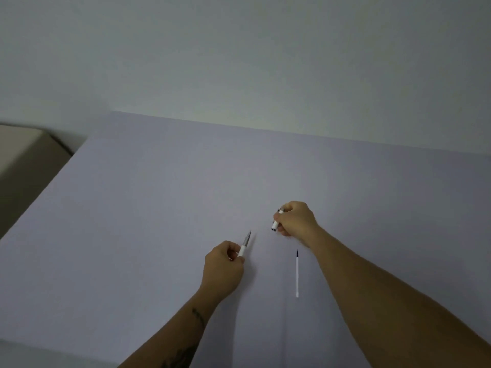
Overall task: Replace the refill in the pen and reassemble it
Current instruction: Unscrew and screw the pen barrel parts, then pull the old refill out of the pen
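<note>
My left hand (224, 270) grips the front part of a white pen (245, 245), whose grey pointed tip sticks up and away from me. My right hand (295, 220) is closed around the pen's white barrel (275, 224), with the barrel's dark open end pointing down and left. The two pen parts are apart, with a gap between them. A thin white refill (297, 274) with a dark tip lies loose on the table, just in front of my right wrist.
The work surface is a pale lavender table (159, 208) against a plain wall. Its left edge runs diagonally, and a beige piece of furniture (21, 150) stands beyond it at the far left.
</note>
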Demonstrator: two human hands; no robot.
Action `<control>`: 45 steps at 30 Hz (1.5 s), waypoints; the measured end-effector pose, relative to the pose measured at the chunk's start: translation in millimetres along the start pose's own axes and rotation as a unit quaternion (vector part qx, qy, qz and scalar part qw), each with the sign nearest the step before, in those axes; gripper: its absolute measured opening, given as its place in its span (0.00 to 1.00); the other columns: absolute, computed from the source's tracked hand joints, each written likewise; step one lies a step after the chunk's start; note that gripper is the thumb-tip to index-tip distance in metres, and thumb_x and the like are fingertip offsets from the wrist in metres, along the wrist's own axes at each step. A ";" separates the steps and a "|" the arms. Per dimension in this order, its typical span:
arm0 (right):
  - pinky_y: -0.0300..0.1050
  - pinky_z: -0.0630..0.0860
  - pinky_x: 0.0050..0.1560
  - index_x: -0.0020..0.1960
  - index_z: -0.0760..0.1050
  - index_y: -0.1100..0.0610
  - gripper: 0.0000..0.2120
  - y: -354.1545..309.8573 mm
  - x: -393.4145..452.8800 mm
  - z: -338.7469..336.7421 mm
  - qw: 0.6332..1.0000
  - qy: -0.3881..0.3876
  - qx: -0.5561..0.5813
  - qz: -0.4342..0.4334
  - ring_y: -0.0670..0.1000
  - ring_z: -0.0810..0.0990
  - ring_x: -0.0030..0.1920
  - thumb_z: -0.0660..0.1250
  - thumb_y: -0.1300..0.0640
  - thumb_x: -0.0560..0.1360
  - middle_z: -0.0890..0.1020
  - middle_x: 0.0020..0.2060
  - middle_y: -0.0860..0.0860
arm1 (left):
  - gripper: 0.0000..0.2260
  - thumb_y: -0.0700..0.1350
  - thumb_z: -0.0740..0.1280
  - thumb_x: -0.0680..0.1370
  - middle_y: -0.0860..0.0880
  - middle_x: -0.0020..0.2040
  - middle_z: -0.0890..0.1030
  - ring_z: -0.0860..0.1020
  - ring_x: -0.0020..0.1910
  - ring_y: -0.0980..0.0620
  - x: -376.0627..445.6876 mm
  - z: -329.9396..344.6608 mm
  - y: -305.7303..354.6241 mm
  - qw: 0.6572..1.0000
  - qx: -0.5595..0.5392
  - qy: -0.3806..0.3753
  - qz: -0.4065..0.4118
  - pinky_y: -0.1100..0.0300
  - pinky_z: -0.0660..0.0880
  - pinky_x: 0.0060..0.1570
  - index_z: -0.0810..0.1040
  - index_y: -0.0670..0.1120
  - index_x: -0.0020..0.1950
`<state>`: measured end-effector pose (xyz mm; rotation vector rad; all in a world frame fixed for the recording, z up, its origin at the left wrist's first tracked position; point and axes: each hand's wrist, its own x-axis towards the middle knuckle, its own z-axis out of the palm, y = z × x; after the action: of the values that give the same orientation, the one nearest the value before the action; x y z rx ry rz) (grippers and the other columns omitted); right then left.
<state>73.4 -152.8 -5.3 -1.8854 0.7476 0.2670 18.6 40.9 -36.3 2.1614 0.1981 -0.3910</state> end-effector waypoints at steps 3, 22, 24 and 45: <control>0.47 0.82 0.38 0.37 0.78 0.58 0.03 10.3 -2.3 7.2 0.993 -0.016 -0.119 -0.007 0.53 0.82 0.32 0.68 0.64 0.69 0.84 0.34 0.55 | 0.05 0.41 0.68 0.75 0.50 0.43 0.81 0.75 0.36 0.56 -4.0 3.9 -7.5 1.000 0.004 -0.015 -0.007 0.68 0.70 0.33 0.80 0.47 0.49; 0.42 0.70 0.43 0.55 0.75 0.58 0.11 28.2 13.7 49.5 0.977 0.024 -0.208 -0.044 0.55 0.77 0.45 0.67 0.59 0.72 0.77 0.48 0.51 | 0.06 0.38 0.65 0.74 0.49 0.40 0.81 0.74 0.35 0.55 -5.1 2.8 -21.9 0.999 -0.005 -0.031 -0.035 0.66 0.71 0.34 0.80 0.47 0.47; 0.43 0.71 0.44 0.54 0.75 0.57 0.10 29.2 9.8 47.4 0.981 0.023 -0.187 -0.045 0.54 0.76 0.45 0.67 0.57 0.74 0.75 0.44 0.48 | 0.06 0.39 0.66 0.74 0.47 0.42 0.82 0.75 0.36 0.53 -4.8 1.8 -21.9 0.999 -0.009 -0.030 -0.038 0.65 0.72 0.35 0.80 0.47 0.47; 0.46 0.77 0.41 0.39 0.82 0.61 0.07 34.2 -81.4 -7.0 0.989 0.023 0.135 0.052 0.52 0.76 0.34 0.69 0.60 0.74 0.80 0.32 0.54 | 0.05 0.38 0.73 0.73 0.50 0.35 0.80 0.77 0.33 0.54 -32.7 26.0 44.8 0.994 -0.020 -0.047 0.100 0.69 0.72 0.37 0.80 0.46 0.43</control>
<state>-12.0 -137.4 12.8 -1.6036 0.8697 0.1790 -4.7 -6.2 -4.8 2.0952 -0.0635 -0.3681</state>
